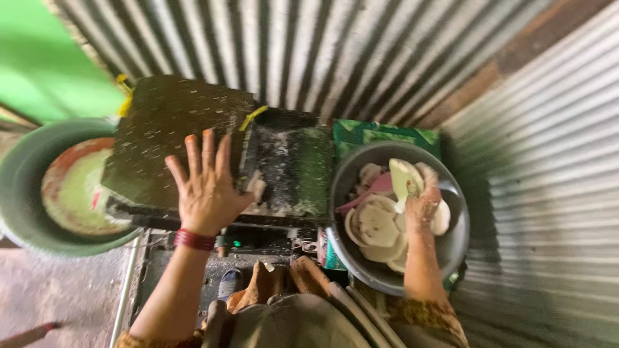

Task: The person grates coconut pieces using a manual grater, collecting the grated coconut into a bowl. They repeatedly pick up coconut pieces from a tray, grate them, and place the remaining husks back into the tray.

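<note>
My left hand (pixel 207 187) lies flat, fingers spread, on the dark speckled lid (pixel 169 129) of a press-like machine (pixel 284 171); a red bangle circles that wrist. My right hand (pixel 422 205) reaches into a grey metal bowl (pixel 459 240) at the right and grips a pale flat disc of dough (pixel 405 179), lifting it on edge. Several more pale discs (pixel 377 225) lie stacked in the bowl, with a pink piece among them.
A large grey-green basin (pixel 19 193) at the left holds a pale batter-like mass with a reddish rim. Corrugated metal sheets (pixel 529 116) wall in the back and right. A green patterned cloth (pixel 361 132) lies under the bowl. My knees fill the bottom centre.
</note>
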